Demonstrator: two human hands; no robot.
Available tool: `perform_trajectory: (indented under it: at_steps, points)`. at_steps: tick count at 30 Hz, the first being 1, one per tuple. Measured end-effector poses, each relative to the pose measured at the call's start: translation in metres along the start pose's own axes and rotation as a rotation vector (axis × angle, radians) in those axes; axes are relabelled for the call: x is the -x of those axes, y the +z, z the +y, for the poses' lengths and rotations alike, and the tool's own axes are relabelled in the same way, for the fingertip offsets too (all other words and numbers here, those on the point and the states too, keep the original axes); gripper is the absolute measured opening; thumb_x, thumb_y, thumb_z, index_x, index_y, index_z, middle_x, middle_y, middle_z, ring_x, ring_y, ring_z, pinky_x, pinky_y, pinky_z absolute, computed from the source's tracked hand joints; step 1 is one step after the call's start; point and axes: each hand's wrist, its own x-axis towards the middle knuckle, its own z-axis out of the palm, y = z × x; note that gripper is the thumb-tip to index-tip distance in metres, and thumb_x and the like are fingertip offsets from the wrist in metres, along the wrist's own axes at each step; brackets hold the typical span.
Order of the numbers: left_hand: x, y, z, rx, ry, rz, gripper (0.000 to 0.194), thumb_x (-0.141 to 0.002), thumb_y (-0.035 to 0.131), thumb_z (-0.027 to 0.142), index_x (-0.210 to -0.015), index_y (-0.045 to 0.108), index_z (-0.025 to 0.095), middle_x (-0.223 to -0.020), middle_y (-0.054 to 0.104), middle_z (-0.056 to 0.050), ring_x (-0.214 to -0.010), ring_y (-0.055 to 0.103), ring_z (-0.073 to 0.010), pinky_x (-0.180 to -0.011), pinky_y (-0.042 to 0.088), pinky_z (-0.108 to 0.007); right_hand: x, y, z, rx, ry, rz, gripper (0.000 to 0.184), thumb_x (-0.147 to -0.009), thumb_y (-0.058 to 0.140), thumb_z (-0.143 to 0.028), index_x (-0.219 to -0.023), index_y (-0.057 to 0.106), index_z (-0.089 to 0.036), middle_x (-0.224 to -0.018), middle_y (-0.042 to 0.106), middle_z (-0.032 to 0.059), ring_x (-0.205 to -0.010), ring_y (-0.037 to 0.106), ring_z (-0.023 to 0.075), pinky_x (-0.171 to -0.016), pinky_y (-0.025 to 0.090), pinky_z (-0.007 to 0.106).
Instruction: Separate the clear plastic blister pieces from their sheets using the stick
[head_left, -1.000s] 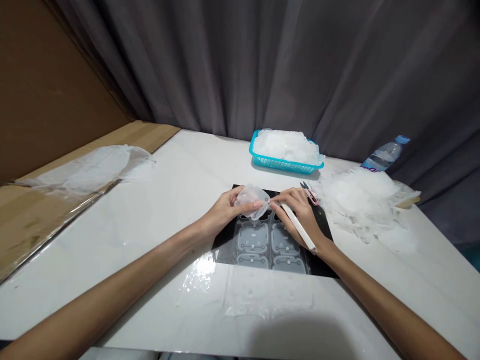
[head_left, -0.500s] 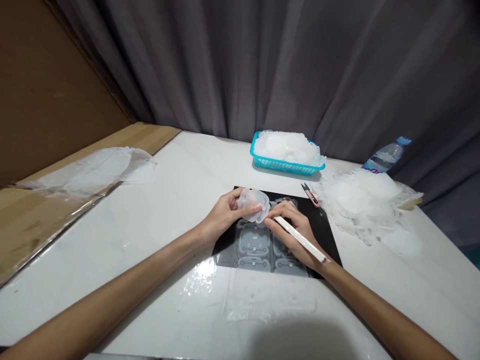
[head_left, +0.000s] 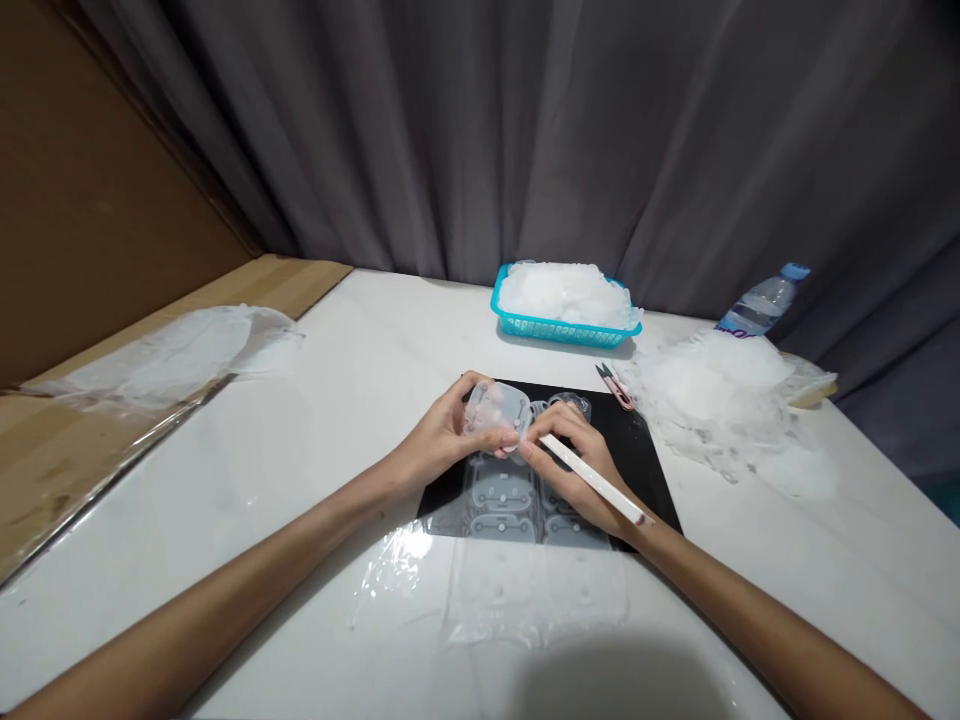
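Over the black mat (head_left: pixel 645 455), left hand (head_left: pixel 450 425) grasps a seemingly unfinished clear piece (head_left: pixel 504 404), right hand (head_left: pixel 581 455) a white tool (head_left: pixel 596 479); joined pieces (head_left: pixel 501 485) there seem left

Clock centred on the translucent piece (head_left: pixel 498 403), smooth plastic: white tool (head_left: pixel 600 480) at 4, smooth, looks plastic; clear sheet (head_left: pixel 536 595) at 6, glossy crinkled plastic; black board (head_left: pixel 641 450) at 4, smooth. Basket (head_left: pixel 564 331) at 1, turquoise plastic; bottle (head_left: pixel 769 298) at 2, clear shiny plastic. Tabletop (head_left: pixel 352 370) white, glossy; curtain (head_left: pixel 450 130) at 12, matt cloth; cardboard (head_left: pixel 45 480) at 9, brown, glossy along one edge.
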Motion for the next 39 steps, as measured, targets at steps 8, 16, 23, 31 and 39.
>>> perform_trajectory:
  at_steps: [8,16,23,31,39]
  points:
    - [0.007,-0.012,0.008,-0.055,-0.147,-0.168,0.038,-0.084,0.085,0.032,-0.099,0.052,0.021,-0.082,0.072,-0.003,-0.072,0.070,-0.0171,-0.068,0.056,-0.030,-0.009,-0.009,0.021,0.279,0.044,0.241,0.020,-0.093,0.062,-0.019,-0.075,0.055,-0.024,-0.082,0.057,0.0009,-0.086,0.056,0.0211,-0.082,0.044,0.037]
    - [0.008,-0.029,0.017,-0.155,-0.233,-0.250,0.037,-0.081,0.086,0.035,-0.103,0.061,0.019,-0.083,0.069,-0.003,-0.072,0.069,-0.0180,-0.066,0.053,-0.028,-0.006,-0.004,0.027,0.312,0.044,0.164,0.013,-0.093,0.062,-0.018,-0.082,0.059,-0.023,-0.089,0.061,0.0035,-0.092,0.058,0.0230,-0.087,0.047,0.039]
    - [0.007,-0.019,0.012,-0.171,-0.181,-0.228,0.032,-0.093,0.074,0.045,-0.104,0.066,0.017,-0.083,0.067,-0.003,-0.072,0.066,-0.0166,-0.068,0.056,-0.029,-0.003,-0.007,0.019,0.198,-0.051,0.096,0.017,-0.099,0.058,-0.022,-0.112,0.068,-0.022,-0.104,0.063,0.0073,-0.104,0.058,0.0246,-0.095,0.048,0.043]
    - [0.007,-0.015,0.006,-0.336,-0.039,-0.149,0.028,-0.098,0.067,0.046,-0.101,0.071,0.018,-0.090,0.071,-0.005,-0.081,0.066,-0.0175,-0.073,0.050,-0.028,-0.005,-0.008,0.015,0.223,-0.050,-0.072,0.019,-0.104,0.057,-0.029,-0.115,0.073,-0.026,-0.102,0.065,0.0052,-0.102,0.056,0.0238,-0.097,0.044,0.045]
    - [0.008,-0.009,0.006,-0.328,-0.051,-0.103,0.033,-0.095,0.067,0.050,-0.095,0.069,0.018,-0.086,0.070,-0.004,-0.077,0.064,-0.0188,-0.068,0.045,-0.029,-0.007,-0.010,0.008,0.126,-0.044,-0.088,0.010,-0.101,0.063,-0.027,-0.093,0.068,-0.024,-0.091,0.066,0.0025,-0.093,0.058,0.0214,-0.091,0.044,0.043]
